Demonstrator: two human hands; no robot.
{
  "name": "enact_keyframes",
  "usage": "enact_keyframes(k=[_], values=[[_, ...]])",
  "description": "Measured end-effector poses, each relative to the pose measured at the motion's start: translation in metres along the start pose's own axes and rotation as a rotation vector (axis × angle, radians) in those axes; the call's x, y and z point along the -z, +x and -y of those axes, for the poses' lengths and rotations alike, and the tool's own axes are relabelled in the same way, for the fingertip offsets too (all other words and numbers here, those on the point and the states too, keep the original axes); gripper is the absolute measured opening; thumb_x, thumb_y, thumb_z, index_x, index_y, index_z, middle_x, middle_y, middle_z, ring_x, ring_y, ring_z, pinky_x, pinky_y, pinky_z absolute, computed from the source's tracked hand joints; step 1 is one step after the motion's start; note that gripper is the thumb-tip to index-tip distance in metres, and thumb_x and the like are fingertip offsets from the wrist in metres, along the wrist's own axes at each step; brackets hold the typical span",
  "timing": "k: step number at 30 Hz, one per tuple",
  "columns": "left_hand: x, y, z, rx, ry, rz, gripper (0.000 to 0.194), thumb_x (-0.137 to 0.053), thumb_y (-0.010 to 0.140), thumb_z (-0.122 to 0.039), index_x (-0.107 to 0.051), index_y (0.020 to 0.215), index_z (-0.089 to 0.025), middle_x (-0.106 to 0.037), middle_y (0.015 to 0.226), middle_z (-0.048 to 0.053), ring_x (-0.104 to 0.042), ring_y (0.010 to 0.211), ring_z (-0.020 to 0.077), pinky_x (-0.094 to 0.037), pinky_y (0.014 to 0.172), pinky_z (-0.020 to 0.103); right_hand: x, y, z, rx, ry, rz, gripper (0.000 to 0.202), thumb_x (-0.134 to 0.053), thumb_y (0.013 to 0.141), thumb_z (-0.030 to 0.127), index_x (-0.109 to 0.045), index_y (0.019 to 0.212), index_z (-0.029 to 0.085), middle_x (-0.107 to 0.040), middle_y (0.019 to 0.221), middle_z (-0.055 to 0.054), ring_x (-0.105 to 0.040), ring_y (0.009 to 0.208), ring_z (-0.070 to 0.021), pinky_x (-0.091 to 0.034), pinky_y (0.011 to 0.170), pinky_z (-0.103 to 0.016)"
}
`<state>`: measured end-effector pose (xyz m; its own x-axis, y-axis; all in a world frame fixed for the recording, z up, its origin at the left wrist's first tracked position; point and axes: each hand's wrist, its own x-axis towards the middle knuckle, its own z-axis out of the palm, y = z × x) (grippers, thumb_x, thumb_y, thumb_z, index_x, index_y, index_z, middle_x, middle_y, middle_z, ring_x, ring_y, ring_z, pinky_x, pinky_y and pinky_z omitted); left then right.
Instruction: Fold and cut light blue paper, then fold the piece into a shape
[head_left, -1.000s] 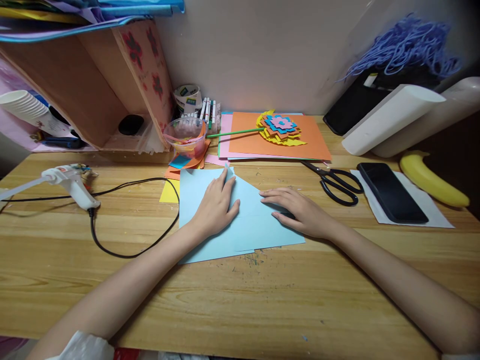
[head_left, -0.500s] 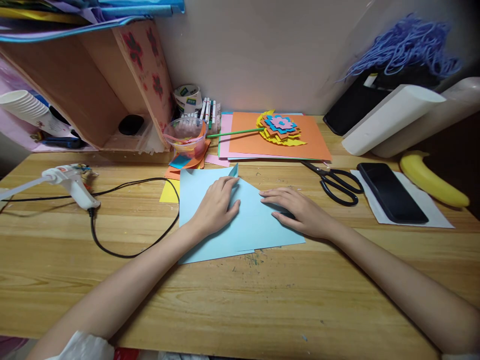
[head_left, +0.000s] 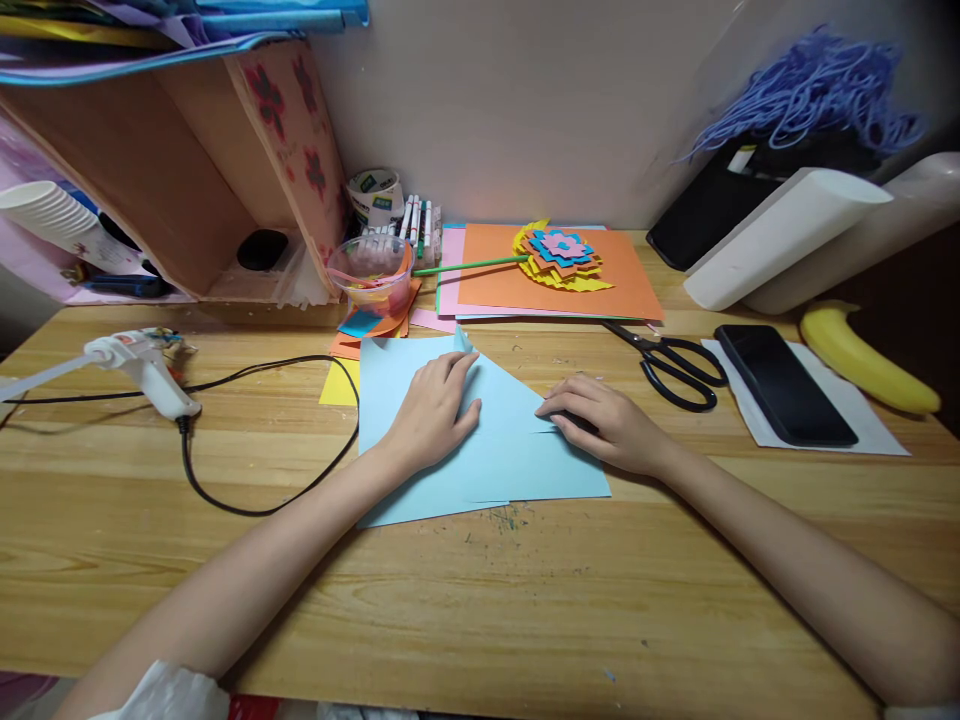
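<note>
A sheet of light blue paper [head_left: 495, 460] lies on the table, folded over on a slant, with its folded edge running down to the right. My left hand [head_left: 435, 410] rests flat on it, fingers stretched and thumb apart. At the top, beside those fingertips, a small corner of the paper sticks up. My right hand [head_left: 600, 425] touches the slanted fold with slightly bent fingers, the thumb a little apart from them. Neither hand grips the paper.
Black scissors [head_left: 675, 370], a phone [head_left: 784, 385] on white paper and a banana [head_left: 866, 360] lie to the right. Behind is a paper flower [head_left: 559, 255] on coloured sheets. A glue gun [head_left: 146, 370] with its looping cable lies left, near a plastic bowl [head_left: 371, 285].
My right hand has slid slightly right and down along the folded edge, its fingers drawn closer together. The raised corner has shifted a little left. My left hand stays in place.
</note>
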<state>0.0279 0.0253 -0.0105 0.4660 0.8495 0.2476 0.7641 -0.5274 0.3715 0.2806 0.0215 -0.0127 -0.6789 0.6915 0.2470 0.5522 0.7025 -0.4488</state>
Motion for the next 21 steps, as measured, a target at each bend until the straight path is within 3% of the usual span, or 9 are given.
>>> enact_keyframes(k=[6, 21], values=[[-0.0002, 0.0001, 0.0015, -0.034, 0.045, 0.026, 0.036, -0.045, 0.085, -0.027, -0.048, 0.119, -0.017, -0.045, 0.124, 0.013, -0.042, 0.115, 0.0244, -0.037, 0.096, 0.04, -0.0007, -0.0005, -0.0001, 0.002, -0.014, -0.009, 0.017, -0.044, 0.086, 0.02, -0.06, 0.091, 0.02, -0.059, 0.083, -0.007, -0.053, 0.078, -0.0198, -0.043, 0.069, -0.034], [-0.0006, 0.0, 0.0008, -0.022, 0.054, 0.031, 0.038, -0.044, 0.085, -0.029, -0.046, 0.12, -0.014, -0.045, 0.125, 0.014, -0.042, 0.115, 0.0248, -0.036, 0.098, 0.04, -0.0002, -0.0005, 0.0006, -0.027, -0.017, 0.002, 0.017, -0.043, 0.086, 0.02, -0.059, 0.091, 0.02, -0.056, 0.082, -0.007, -0.051, 0.078, -0.02, -0.043, 0.068, -0.034]])
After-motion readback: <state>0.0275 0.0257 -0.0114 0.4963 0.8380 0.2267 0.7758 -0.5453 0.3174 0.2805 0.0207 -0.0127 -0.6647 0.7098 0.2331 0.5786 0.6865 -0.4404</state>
